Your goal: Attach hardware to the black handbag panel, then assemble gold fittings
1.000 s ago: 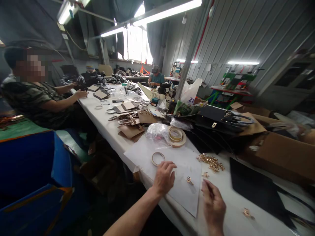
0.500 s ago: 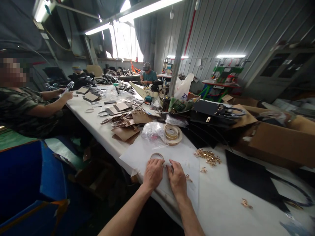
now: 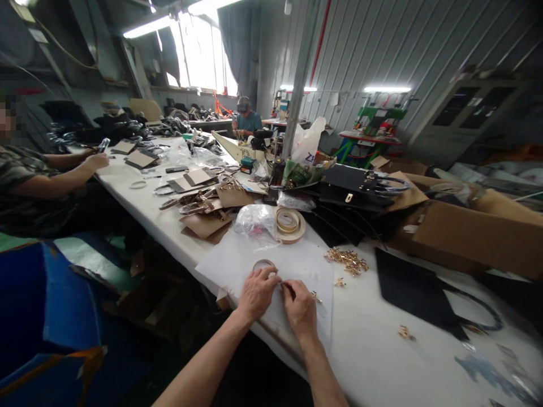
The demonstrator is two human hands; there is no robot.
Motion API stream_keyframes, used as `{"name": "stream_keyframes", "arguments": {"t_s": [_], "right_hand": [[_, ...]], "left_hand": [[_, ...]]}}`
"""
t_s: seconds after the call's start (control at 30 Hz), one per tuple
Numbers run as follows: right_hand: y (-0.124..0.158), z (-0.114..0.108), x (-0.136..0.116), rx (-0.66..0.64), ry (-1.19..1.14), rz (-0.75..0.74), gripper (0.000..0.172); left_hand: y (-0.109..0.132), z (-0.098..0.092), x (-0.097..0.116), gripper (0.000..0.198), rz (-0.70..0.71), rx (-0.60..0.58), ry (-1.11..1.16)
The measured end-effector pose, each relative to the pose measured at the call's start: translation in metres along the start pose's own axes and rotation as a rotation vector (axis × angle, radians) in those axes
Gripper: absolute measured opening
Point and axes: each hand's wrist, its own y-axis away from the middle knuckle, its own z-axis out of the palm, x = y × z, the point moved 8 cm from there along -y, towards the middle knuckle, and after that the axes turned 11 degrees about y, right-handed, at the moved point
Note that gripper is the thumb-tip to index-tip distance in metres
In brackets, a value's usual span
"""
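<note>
Tan tape ring (image 3: 263,261): near, on white sheet (image 3: 224,263), just past left hand (image 3: 257,294).
Left hand: palm down, fingers curled; cannot tell grip.
Right hand (image 3: 300,308): fingertips bent inward, contents hidden.

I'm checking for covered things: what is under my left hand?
Beneath the bare left hand is the flat white paper sheet. The far arc of a thin beige ring shows beyond the hand; its near part is covered. Anything else underneath is hidden.
</note>
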Motion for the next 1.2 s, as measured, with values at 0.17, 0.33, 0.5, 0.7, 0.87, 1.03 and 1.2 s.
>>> {"name": "stream_keyframes", "arguments": {"t_s": [0.17,0.33,0.5,0.7,0.87,1.03,1.2], "right_hand": [[-0.001,-0.008,-0.003,0.023,-0.025,0.032,0.02],[-0.005,-0.008,0.001,0.064,-0.094,0.032,0.023],[-0.004,-0.003,0.005,0.048,-0.101,0.018,0.021],[-0.006,-0.005,0.002,0.006,-0.034,0.028,0.017],[-0.005,-0.004,-0.007,-0.067,-0.061,-0.016,0.014],[0.008,-0.009,-0.027,-0.172,-0.215,-0.169,0.015],[0.023,-0.048,0.021,0.081,-0.483,0.163,0.017]], "left_hand": [[-0.002,0.002,-0.002,0.019,0.033,-0.002,0.027],[-0.007,0.005,-0.005,0.017,0.057,0.003,0.041],[-0.006,0.006,-0.001,0.017,0.041,-0.037,0.019],[-0.006,0.004,-0.001,0.017,0.025,-0.037,0.057],[-0.01,0.003,-0.008,0.017,0.031,-0.019,0.237],[-0.015,0.003,-0.012,0.02,-0.003,0.007,0.307],[-0.012,0.005,-0.003,0.037,0.097,0.004,0.134]]}}
